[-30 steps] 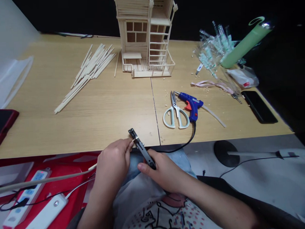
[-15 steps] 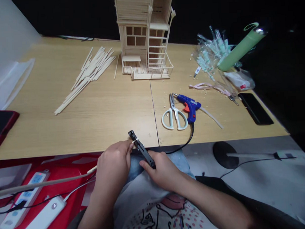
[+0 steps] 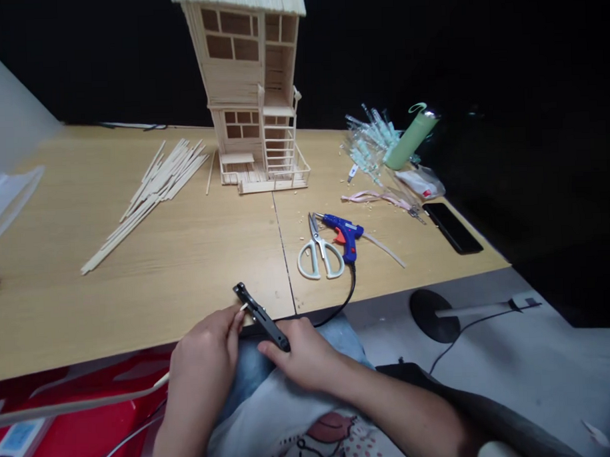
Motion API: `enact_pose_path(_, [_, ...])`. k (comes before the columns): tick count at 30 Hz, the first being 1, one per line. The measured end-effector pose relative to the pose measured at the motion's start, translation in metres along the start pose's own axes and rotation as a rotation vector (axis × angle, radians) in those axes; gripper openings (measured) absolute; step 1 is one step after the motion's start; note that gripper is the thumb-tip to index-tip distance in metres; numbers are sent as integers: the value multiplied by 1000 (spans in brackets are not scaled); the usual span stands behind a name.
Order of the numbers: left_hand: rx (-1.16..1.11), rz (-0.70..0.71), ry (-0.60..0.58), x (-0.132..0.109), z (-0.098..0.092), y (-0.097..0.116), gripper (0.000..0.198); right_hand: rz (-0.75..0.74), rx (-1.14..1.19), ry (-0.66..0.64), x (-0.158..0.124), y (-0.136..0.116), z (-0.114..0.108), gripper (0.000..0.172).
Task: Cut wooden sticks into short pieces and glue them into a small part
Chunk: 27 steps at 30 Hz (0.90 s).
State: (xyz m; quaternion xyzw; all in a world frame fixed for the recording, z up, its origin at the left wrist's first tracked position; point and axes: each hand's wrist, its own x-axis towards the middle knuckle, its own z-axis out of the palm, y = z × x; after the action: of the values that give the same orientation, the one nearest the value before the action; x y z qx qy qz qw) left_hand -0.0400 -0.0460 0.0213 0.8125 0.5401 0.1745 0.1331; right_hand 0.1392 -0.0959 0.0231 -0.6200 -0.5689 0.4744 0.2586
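Observation:
My left hand (image 3: 209,345) pinches a thin pale wooden stick (image 3: 244,306) at the table's front edge. The tip of that stick meets the head of a narrow black pliers-like tool (image 3: 262,316). Wrapped round the tool's near end is my right hand (image 3: 309,355), thumb along its side. A pale length also shows beside my left wrist; whether it is the same stick I cannot tell. Farther back stand a small house built of sticks (image 3: 240,84) and, to its left, a loose pile of wooden sticks (image 3: 148,187).
White-handled scissors (image 3: 320,251) and a blue glue gun (image 3: 342,230) with a black cord lie right of my hands. Behind them are a green bottle (image 3: 409,141), clear plastic packets (image 3: 364,136), a pink ribbon (image 3: 374,196) and a black phone (image 3: 452,228). Small stick scraps lie about.
The view has tilted up and shifted, so more of the stick house shows. Both hands keep the stick and tool together; the stick no longer shows crossing the tool's top.

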Motion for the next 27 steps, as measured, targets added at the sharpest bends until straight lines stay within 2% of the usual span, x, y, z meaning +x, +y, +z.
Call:
enact_pose_path(4, [-25,-14,74,-1,-1,-6,35,58,65,-35,-9,-5,-19,13])
enact_pose_path(8, [-39,-5,155,6,-5,-16,36,-8,46,-37,-27,-12,-65,25])
enact_pose_path(10, [-50,36,188,16,-6,-22,36,-36,-85,86,-30,-9,-99,30])
enact_pose_path(12, [-61,85,221,29,-5,-29,36,-6,-269,289,-27,0,-138,36])
enact_pose_path(15, [-80,165,294,51,-3,-31,36,148,-612,586,-8,26,-197,47])
enact_pose_path(19, [-233,242,244,74,2,-17,31,339,-797,628,23,64,-254,60])
enact_pose_path(22, [-215,266,169,91,6,-11,32,390,-838,598,40,83,-275,59])
enact_pose_path(24, [-21,218,127,102,7,-16,32,399,-875,582,49,91,-281,58])
enact_pose_path(27, [275,77,77,114,4,-31,31,393,-966,589,63,100,-284,71])
